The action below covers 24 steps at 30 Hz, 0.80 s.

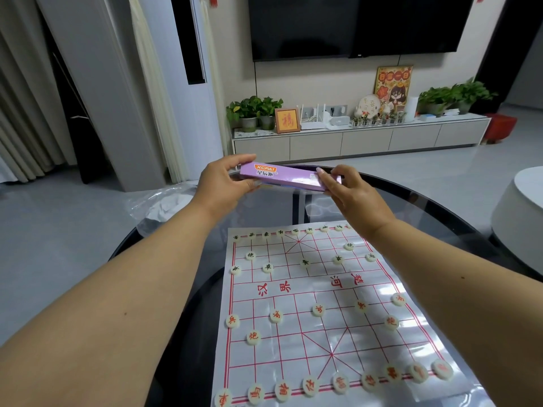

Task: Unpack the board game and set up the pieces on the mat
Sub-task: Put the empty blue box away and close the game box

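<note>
Purple cardboard game box, long and flat with an orange logo at its left end, is held up in the middle of the frame, above the far edge of the round dark glass bench. Its left end is clamped by the left hand, thumb on top and fingers curled beneath; its right end is pinched by the right hand, fingertips laid on the upper face. Both forearms are stretched out from the lower corners of the frame.

Below the box, in the lower centre and right, a white plastic mat printed with a red grid is spread flat on the bench. Small round cream discs with dark characters are set along the mat's far rows, and cream discs with red characters are set along its near rows, each on a line crossing.

At the upper left of the bench, crumpled clear plastic wrapping is seen on the floor. A black wall television and a low cabinet with potted plants are seen in the upper frame.
</note>
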Tool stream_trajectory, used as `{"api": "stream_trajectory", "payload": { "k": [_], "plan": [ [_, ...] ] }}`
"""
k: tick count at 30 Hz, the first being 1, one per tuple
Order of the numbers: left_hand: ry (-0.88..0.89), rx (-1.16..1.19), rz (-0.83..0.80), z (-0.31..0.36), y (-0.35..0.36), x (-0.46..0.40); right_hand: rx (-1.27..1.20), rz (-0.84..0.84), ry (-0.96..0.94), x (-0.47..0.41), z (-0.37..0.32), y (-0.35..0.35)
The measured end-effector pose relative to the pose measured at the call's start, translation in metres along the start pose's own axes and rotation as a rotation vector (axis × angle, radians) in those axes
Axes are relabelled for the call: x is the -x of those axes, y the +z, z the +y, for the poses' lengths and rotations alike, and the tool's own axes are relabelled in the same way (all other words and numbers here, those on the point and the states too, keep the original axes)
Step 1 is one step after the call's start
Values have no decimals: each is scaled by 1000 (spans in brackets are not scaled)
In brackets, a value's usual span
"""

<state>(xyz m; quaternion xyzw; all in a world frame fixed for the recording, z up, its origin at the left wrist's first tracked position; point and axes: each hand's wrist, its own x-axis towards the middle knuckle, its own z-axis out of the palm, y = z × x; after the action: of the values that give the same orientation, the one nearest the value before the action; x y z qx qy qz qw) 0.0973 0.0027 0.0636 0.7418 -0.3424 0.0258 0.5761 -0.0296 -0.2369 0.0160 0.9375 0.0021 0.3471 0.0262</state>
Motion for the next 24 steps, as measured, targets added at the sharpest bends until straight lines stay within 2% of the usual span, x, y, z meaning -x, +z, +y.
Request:
{"api": "stream_trajectory", "payload": {
  "k": [4, 11, 19, 24],
  "plan": [
    [-13, 22, 13, 4, -1, 1, 10, -98, 15, 2, 0, 1],
    [-47, 148, 23, 5, -1, 1, -73, 58, -19, -6, -6, -1],
    [-32, 11, -3, 7, 1, 0, 13, 97, 119, -16, -17, -9],
    [-45, 38, 74, 4, 5, -2, -25, 89, 137, -20, -23, -11]
  ]
}}
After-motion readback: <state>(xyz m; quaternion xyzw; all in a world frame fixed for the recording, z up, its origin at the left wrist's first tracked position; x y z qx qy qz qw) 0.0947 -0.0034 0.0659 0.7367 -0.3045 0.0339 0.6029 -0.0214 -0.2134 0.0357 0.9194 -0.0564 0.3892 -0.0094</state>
